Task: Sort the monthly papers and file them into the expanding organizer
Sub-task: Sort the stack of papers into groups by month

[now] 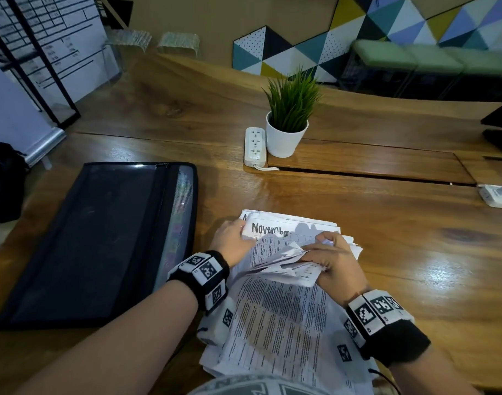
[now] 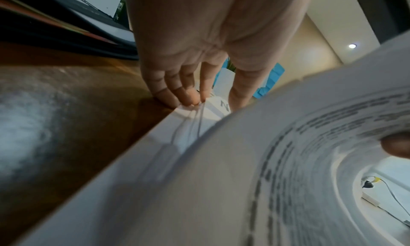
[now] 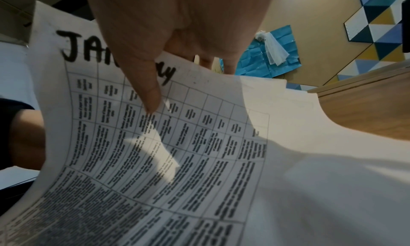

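Hands working a stack of white printed papers (image 1: 275,317), left hand (image 1: 235,241) fingers pinching its ten o'clock corner, right hand (image 1: 332,259) curling sheets back, thumb pressing the "January" sheet (image 3: 155,144), closed black mesh organizer (image 1: 96,240) lying at nine o'clock.

"November" heads the sheet (image 1: 275,229) atop the stack (handwritten); "JA…y" heads the lifted gridded sheet (image 3: 155,144).

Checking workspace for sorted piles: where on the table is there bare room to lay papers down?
Bare wood lies right of the paper stack, out toward the white box, and between the stack and the plant pot. Beyond the black organizer is bare too. It is crowded between organizer and stack, where the left hand works.
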{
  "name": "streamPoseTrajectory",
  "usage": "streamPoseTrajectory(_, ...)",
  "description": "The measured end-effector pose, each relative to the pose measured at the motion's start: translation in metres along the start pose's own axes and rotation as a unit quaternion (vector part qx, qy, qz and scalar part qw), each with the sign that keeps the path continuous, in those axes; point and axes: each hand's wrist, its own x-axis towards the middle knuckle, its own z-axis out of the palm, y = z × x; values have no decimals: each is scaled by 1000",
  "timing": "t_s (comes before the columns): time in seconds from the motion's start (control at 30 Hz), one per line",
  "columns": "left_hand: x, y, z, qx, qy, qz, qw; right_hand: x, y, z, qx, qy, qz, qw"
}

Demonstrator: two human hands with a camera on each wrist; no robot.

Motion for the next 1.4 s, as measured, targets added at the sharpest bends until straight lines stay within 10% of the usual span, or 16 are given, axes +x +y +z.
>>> streamPoseTrajectory(0.2, 0, 6, -5, -57, 59, 44, 996, 0, -5, -7, 17, -26, 2, 1000)
streamPoseTrajectory(0.47, -8, 3, -5, -246, -27, 34, 968, 11, -11, -9, 76, -51, -13, 996)
streamPoseTrajectory(1.4, -9, -2, 1, -260, -48, 10, 964, 7, -7, -7, 42, -32, -32, 998)
